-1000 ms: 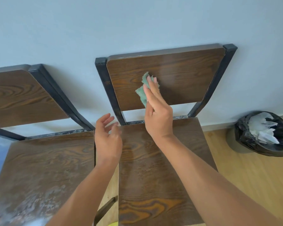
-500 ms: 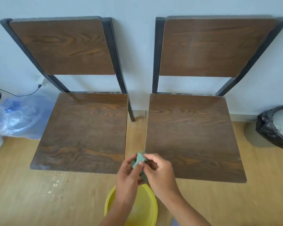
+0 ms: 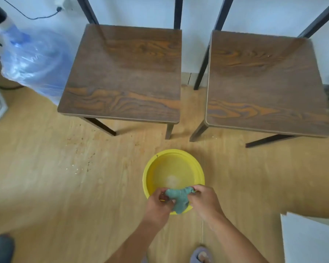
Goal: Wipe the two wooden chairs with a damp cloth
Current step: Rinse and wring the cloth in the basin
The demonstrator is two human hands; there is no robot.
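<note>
In the head view, the only view given, a green cloth (image 3: 179, 198) is gripped at one end by the left hand (image 3: 158, 205) and at the other by the right hand (image 3: 205, 201), both closed around it, and it is held bunched over the near rim of a yellow basin (image 3: 152, 167) standing on the wooden floor (image 3: 46, 186); water appears to be held in the basin, though this is judged from the sheen only; the step in hand is taken to be a wringing or rinsing of the cloth; if the cloth is wrung too near the rim, drips could be shed onto the floor; if it is left too wet, streaks could be left on the seats; the basin could be tipped by a knock from the slippered foot (image 3: 201, 256) just behind it; the crumbs (image 3: 80, 149) scattered on the floor could be picked up should the cloth be dropped; by count, two chairs are seen, the left chair (image 3: 125, 73) and the right chair (image 3: 264, 80), side by side and apart, with their backrests out of frame; one cloth, one basin, two hands, one blue water jug (image 3: 34, 59) beside the left chair, and one cable (image 3: 36, 16) along the wall are seen.
</note>
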